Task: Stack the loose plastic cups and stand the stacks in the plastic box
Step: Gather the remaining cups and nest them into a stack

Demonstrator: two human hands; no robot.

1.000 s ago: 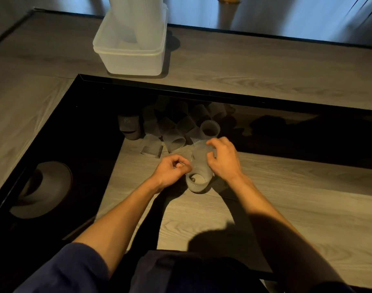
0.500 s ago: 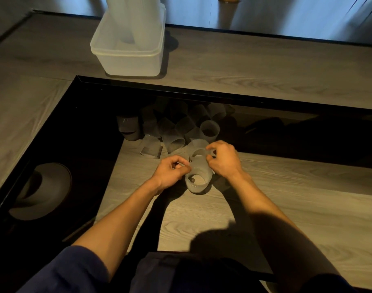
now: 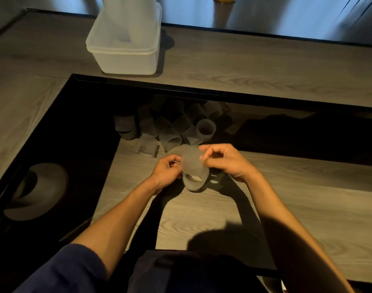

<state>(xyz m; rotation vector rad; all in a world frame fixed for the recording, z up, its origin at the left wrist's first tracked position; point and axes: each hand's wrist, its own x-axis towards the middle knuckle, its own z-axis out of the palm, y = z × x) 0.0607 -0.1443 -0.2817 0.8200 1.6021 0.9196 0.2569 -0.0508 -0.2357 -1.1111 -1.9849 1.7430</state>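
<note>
A short stack of ribbed translucent cups [image 3: 194, 170] lies tilted on the wooden floor, its open mouth toward me. My left hand [image 3: 167, 173] grips its left side. My right hand [image 3: 227, 160] pinches the stack's upper far end with thumb and fingertips. Just beyond, several loose ribbed cups [image 3: 170, 132] lie in a pile against the dark edge. The translucent plastic box [image 3: 123, 53] stands on the raised wooden ledge at the back left, with tall cup stacks [image 3: 128, 15] upright inside it.
A glossy black border [image 3: 79, 127] frames the sunken floor on the left and back and reflects the cups. A round hat-like reflection [image 3: 36, 191] shows in it at the left. Bare wooden floor spreads to the right.
My right hand has pushed another cup onto the far end of the stack and now pinches it there. My left hand has kept its hold on the stack.
</note>
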